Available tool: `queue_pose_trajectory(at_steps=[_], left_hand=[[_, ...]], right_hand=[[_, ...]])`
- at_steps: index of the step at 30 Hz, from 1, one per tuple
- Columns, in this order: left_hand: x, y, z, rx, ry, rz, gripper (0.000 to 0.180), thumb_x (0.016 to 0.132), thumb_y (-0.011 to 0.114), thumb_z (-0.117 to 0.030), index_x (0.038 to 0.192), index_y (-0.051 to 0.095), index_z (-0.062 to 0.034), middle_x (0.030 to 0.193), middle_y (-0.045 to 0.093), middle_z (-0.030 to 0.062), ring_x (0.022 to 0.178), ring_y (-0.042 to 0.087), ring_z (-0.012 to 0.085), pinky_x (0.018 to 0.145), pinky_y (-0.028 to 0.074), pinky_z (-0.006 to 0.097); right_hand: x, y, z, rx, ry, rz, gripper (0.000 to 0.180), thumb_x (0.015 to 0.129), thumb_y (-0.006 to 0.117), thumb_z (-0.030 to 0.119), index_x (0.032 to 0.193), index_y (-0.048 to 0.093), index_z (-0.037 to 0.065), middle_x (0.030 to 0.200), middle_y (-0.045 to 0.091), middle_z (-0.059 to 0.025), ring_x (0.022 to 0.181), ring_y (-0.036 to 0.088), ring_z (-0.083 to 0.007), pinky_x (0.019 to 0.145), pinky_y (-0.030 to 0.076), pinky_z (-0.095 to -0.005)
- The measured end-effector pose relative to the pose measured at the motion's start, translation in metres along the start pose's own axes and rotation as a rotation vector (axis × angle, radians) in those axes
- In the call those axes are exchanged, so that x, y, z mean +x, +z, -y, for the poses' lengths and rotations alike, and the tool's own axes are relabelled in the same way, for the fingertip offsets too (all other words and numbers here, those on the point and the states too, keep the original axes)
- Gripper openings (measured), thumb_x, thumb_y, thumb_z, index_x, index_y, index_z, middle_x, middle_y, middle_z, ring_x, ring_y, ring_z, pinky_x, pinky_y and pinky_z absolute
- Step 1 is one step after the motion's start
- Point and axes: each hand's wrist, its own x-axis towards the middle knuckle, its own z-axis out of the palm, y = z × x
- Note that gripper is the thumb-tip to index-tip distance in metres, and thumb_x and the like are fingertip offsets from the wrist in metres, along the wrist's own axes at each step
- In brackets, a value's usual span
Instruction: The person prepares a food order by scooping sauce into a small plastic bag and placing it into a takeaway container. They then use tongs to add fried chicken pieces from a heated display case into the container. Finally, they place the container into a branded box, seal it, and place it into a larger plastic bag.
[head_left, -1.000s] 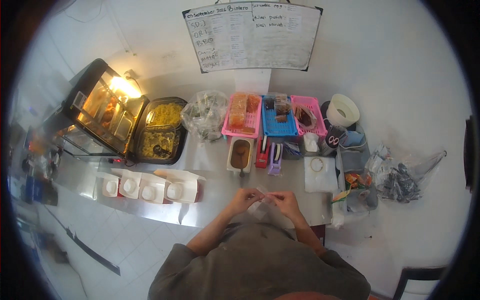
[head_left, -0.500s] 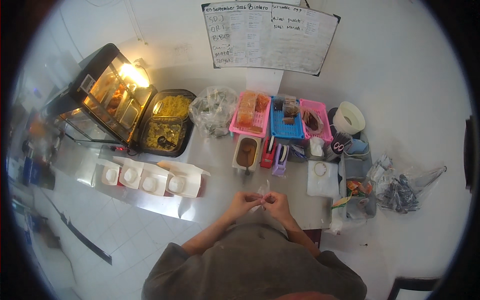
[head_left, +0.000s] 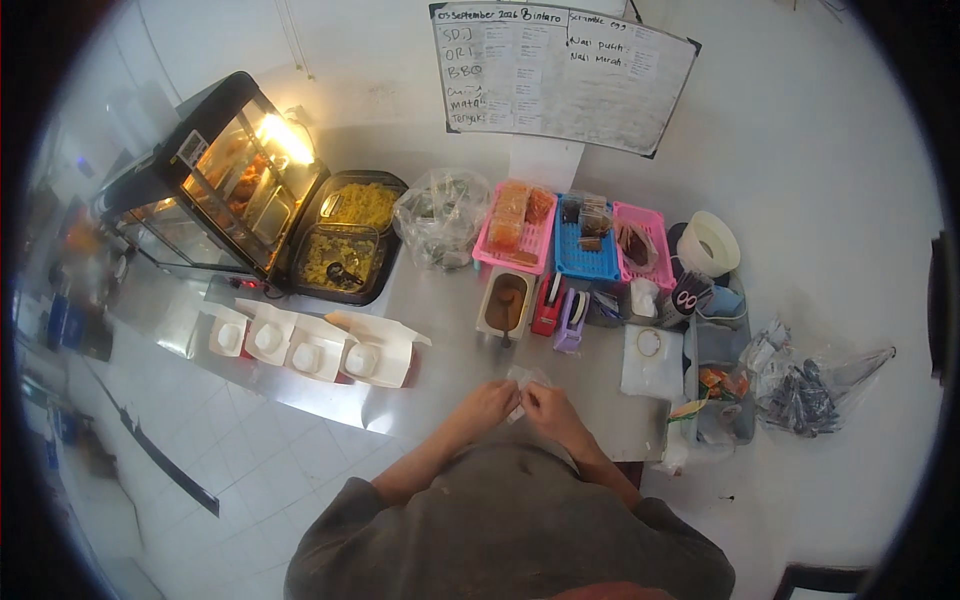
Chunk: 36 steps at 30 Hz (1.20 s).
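1. Left hand (head_left: 490, 404) and right hand (head_left: 556, 412): both narrow, fingers bent in and pinched on one small clear plastic piece (head_left: 528, 377); we find the fingertips largely hidden.
2. Clear plastic piece: between the two hands, close in front of the torso, over the near edge of the counter (head_left: 440, 322). Its visible part stands out on the far side of the fingers. We judge neither hand nearer to it. Crumpled; we cannot tell its long axis.
3. Changes against the earliest frame: the hands sit closer together, knuckles nearly meeting, and we see less plastic between them. The view has swung, so the whole counter sits further right.
4. Directly far of the hands: metal pan (head_left: 488, 331) of brown sauce, a ladle handle pointing near. To its right, red tape dispenser (head_left: 545, 312), then purple tape dispenser (head_left: 568, 330).
5. Left along the counter: four open white boxes (head_left: 402, 360), each with a white mound; left hand nearer.
6. Right: white stack (head_left: 650, 375) bearing a ring; right hand nearer.
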Motion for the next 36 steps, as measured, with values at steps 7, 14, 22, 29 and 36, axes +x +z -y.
queue_pose_trajectory(at_steps=[7, 14, 22, 29, 36], left_hand=[[0.024, -0.015, -0.018, -0.222, -0.315, -0.027, 0.009, 0.089, 0.055, -0.005, 0.091, 0.051, 0.0029, 0.08, 0.058, 0.0213, 0.075, 0.06, 0.0417, 0.068, 0.05, 0.046], [0.029, 0.0, -0.014, -0.28, -0.085, -0.358, 0.01, 0.09, 0.054, 0.008, 0.096, 0.05, 0.0011, 0.091, 0.055, 0.0094, 0.086, 0.065, 0.0176, 0.068, 0.055, 0.03], [0.031, -0.013, -0.036, -0.672, -0.311, -0.312, 0.016, 0.094, 0.062, 0.0, 0.109, 0.064, 0.0033, 0.108, 0.062, 0.005, 0.09, 0.066, 0.0131, 0.077, 0.054, 0.028], [0.042, -0.026, -0.036, -1.38, -0.495, 0.045, 0.014, 0.098, 0.061, -0.014, 0.108, 0.066, -0.0063, 0.098, 0.061, -0.0032, 0.084, 0.056, 0.0073, 0.075, 0.046, 0.024], [0.058, -0.027, -0.05, -1.078, -0.133, -0.232, 0.026, 0.085, 0.067, 0.004, 0.105, 0.052, -0.0057, 0.102, 0.042, -0.0001, 0.092, 0.05, 0.008, 0.079, 0.042, 0.025]], right_hand=[[0.005, 0.01, -0.007, -0.054, -0.049, -0.292, 0.011, 0.087, 0.065, 0.007, 0.083, 0.06, -0.002, 0.067, 0.064, -0.0178, 0.056, 0.065, -0.0311, 0.053, 0.05, -0.038], [0.015, 0.002, -0.006, -0.215, -0.128, -0.412, 0.012, 0.084, 0.069, 0.0, 0.094, 0.062, 0.001, 0.086, 0.067, -0.0131, 0.071, 0.068, -0.0193, 0.056, 0.054, -0.0289], [0.031, -0.002, -0.016, 0.94, 0.269, -0.411, 0.016, 0.085, 0.063, -0.004, 0.095, 0.058, 0.008, 0.09, 0.061, -0.0043, 0.079, 0.063, -0.0176, 0.073, 0.054, -0.0342], [0.034, -0.044, -0.005, 1.584, 0.257, 0.058, 0.018, 0.085, 0.061, 0.001, 0.09, 0.047, 0.01, 0.087, 0.057, -0.0023, 0.086, 0.058, -0.0167, 0.081, 0.046, -0.0334], [0.051, -0.042, 0.026, 0.414, -0.019, -0.349, 0.026, 0.082, 0.068, -0.001, 0.089, 0.044, 0.009, 0.08, 0.051, -0.0014, 0.072, 0.052, -0.012, 0.066, 0.045, -0.0264]])
